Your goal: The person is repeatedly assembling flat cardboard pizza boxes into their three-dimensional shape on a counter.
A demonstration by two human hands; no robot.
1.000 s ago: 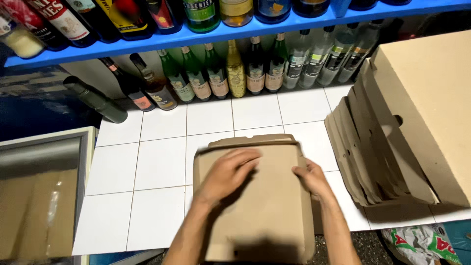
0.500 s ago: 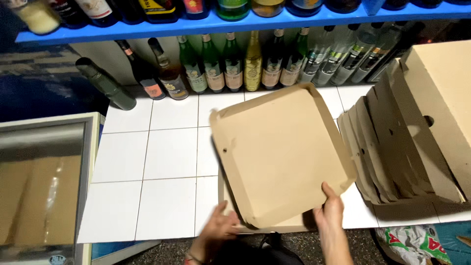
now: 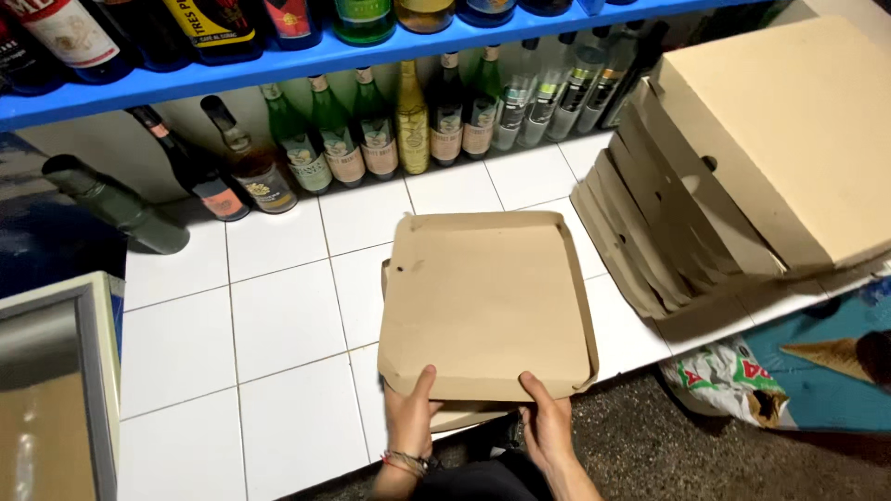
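Observation:
A brown cardboard pizza box (image 3: 483,297) lies on the white tiled counter (image 3: 278,315), its lid lowered almost flat over the base. My left hand (image 3: 411,416) grips the near edge of the lid at its left, thumb on top. At the near edge's right side my right hand (image 3: 546,417) holds the lid the same way. A sliver of the box base shows under the lid between my hands.
A stack of folded cardboard boxes (image 3: 742,167) leans at the right. Many glass bottles (image 3: 371,139) line the back under a blue shelf (image 3: 278,65). A dark bottle (image 3: 111,199) lies at the left. A metal-framed case (image 3: 56,390) stands near left. A printed plastic bag (image 3: 733,376) lies lower right.
One second ago both hands pressed flat on the box. Then the lid was raised upright. Now it has come down nearly flat, with both hands on its near edge.

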